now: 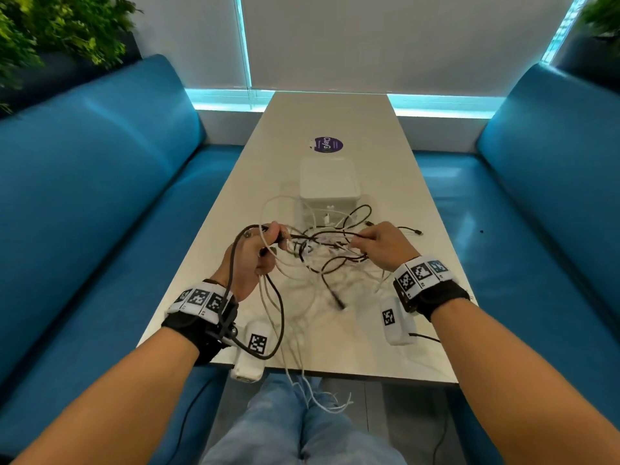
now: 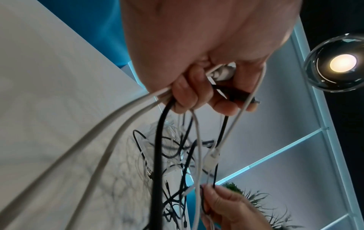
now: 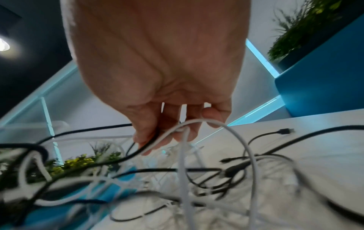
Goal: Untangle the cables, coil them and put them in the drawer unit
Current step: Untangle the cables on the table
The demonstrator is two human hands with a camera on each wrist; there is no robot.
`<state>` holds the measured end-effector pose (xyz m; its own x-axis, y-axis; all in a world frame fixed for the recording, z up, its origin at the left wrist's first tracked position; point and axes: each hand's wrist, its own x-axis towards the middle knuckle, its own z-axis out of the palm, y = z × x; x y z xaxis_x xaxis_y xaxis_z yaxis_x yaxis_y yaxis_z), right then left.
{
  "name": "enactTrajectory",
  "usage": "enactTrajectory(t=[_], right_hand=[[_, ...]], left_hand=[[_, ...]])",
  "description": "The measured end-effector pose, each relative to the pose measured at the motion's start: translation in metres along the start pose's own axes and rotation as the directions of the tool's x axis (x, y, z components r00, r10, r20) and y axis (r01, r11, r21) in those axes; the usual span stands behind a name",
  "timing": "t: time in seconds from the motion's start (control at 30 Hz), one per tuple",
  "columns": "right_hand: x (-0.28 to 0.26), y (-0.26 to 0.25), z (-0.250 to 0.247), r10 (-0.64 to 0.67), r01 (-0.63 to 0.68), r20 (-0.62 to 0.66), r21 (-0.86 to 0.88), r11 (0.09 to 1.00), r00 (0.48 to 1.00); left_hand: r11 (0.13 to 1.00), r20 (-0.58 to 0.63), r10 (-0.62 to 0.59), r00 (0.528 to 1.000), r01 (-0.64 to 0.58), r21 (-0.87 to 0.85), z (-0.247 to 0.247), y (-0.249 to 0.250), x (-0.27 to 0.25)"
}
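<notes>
A tangle of black and white cables (image 1: 322, 260) hangs between my two hands above the white table (image 1: 396, 330). My left hand (image 1: 260, 253) grips a bunch of cables (image 2: 157, 140), black and white, with plug ends sticking out past the fingers (image 2: 187, 95). My right hand (image 1: 365, 245) pinches a black cable (image 3: 141, 149) and a white cable (image 3: 183, 140) out of the tangle (image 3: 197, 179). Some white strands trail off the near table edge onto my lap (image 1: 312, 394). The white drawer unit (image 1: 330, 186) stands just behind the tangle.
A round purple sticker (image 1: 326, 144) lies on the table beyond the drawer unit. Blue benches (image 1: 100, 203) run along both sides, with plants (image 1: 50, 31) behind them. A loose black plug end (image 1: 417, 232) lies to the right of the tangle.
</notes>
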<state>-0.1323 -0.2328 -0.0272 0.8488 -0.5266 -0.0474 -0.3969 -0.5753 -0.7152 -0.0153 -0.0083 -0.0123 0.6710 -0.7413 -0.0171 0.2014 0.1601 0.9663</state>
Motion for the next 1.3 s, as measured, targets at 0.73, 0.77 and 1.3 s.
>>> enactTrajectory(t=[0.73,0.77,1.3], right_hand=[[-0.006,0.006,-0.019,0.235,-0.259,-0.114,-0.298,0.919,0.965],[-0.011,-0.008,-0.019,0.169,-0.207,-0.139,-0.334,0.920,0.976],[-0.040,-0.063,0.023,-0.189,0.151,0.108,0.287,0.946,0.976]], left_hand=[[0.935,-0.088,0.102,0.991,-0.065,0.349,0.003,0.021,-0.006],[0.922,-0.068,0.105,0.992,-0.072,0.379,0.007,0.022,-0.005],[0.893,0.034,0.211,0.977,-0.207,0.401,0.030,0.025,-0.013]])
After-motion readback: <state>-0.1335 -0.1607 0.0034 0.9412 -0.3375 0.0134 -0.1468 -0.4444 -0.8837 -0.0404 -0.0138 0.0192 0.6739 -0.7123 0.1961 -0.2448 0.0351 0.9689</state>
